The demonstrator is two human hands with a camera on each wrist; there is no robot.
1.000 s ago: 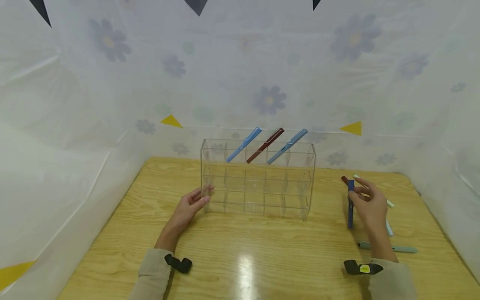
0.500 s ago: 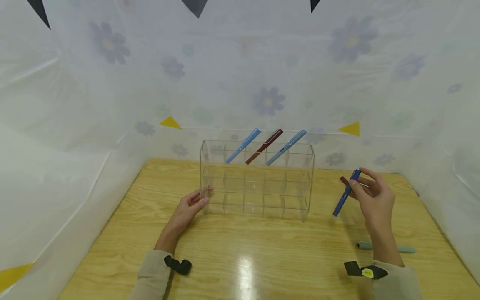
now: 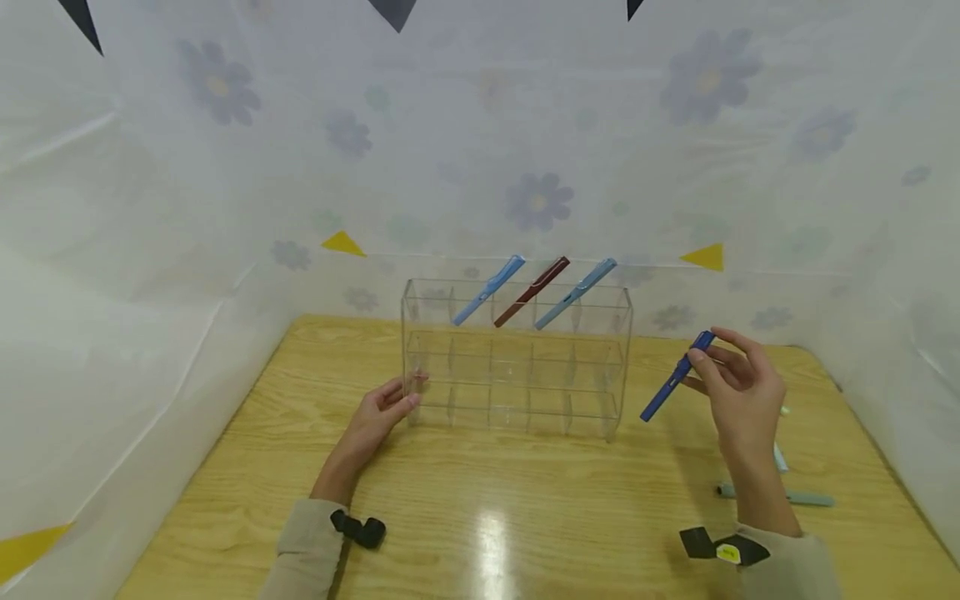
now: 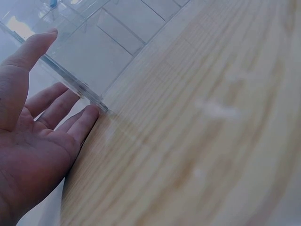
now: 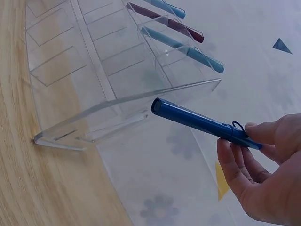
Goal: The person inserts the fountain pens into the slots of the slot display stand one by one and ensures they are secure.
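Note:
A clear tiered display rack [image 3: 510, 387] with dividers stands at mid-table. Three capped pens lean in its top tier: a light blue pen [image 3: 489, 290], a dark red pen [image 3: 532, 292] and a grey-blue pen [image 3: 576, 293]. My left hand [image 3: 375, 421] rests at the rack's left side, fingers loosely extended against the edge and thumb [image 4: 33, 49] apart from them. To the right of the rack, my right hand [image 3: 742, 396] pinches a dark blue pen [image 3: 675, 377] near its clip end between thumb and fingers. The pen slants above the table, its free end toward the rack.
On the wooden table [image 3: 570, 517], a sage green pen [image 3: 810, 498] lies near my right wrist. A pale pen [image 3: 780, 457] shows partly behind that hand. A flowered white sheet [image 3: 480, 125] hangs behind the table.
My right hand has lifted the dark blue pen, tilted it from near upright to slanting, and carried it left toward the rack. My left hand stays at the rack.

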